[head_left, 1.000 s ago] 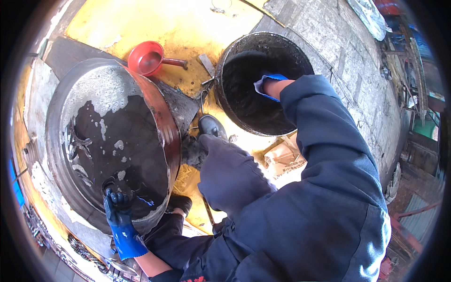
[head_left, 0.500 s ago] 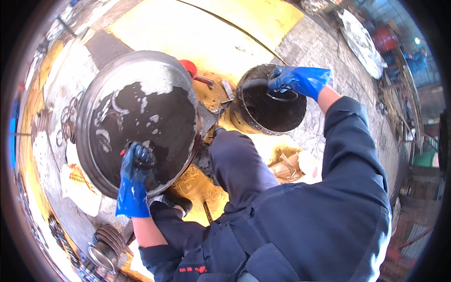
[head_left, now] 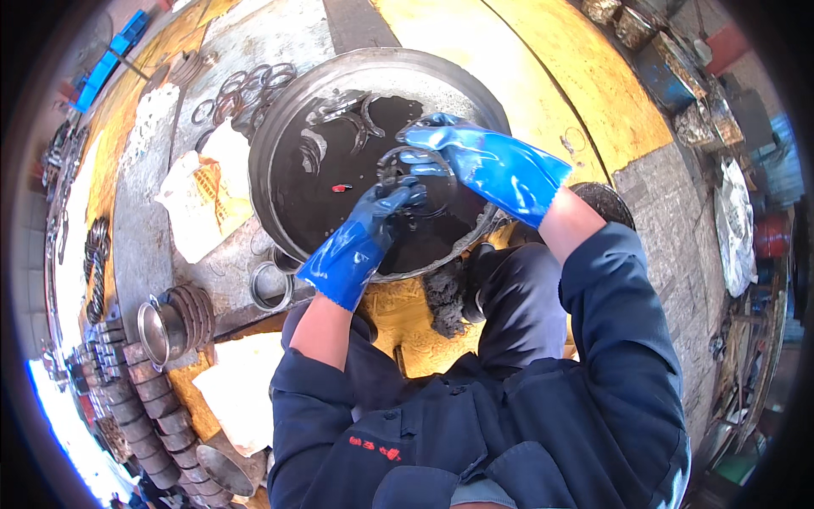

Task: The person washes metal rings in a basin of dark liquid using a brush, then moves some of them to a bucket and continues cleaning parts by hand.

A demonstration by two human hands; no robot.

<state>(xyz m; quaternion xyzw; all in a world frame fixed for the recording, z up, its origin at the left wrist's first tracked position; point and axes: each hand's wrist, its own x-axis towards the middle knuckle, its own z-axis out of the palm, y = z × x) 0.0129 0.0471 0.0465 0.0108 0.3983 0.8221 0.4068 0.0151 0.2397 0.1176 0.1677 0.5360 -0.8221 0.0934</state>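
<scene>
Right hand (head_left: pixel 441 144) has shifted from the drum (head_left: pixel 609 202) on the right, where it was half a second earlier, to a position over the basin (head_left: pixel 275 216), next to the left hand (head_left: pixel 383 212). At the near left, a white sheet (head_left: pixel 242 390) lies beside columns of brown cylindrical parts (head_left: pixel 153 420). Slightly farther, a ribbed metal part (head_left: pixel 191 314) lies left of an open metal collar (head_left: pixel 271 287). The left hand is clamped on the near left edge of a dark ring (head_left: pixel 453 188). The right hand grips the far edge of the same ring, which is located over the dark liquid in the basin. A small red object (head_left: pixel 342 188) is left of the ring. Left of the basin is a pale printed bag (head_left: pixel 206 197). Farther, curved dark pieces (head_left: pixel 370 119) are in the basin; loose rings (head_left: pixel 254 81) lie outside its far left rim.
</scene>
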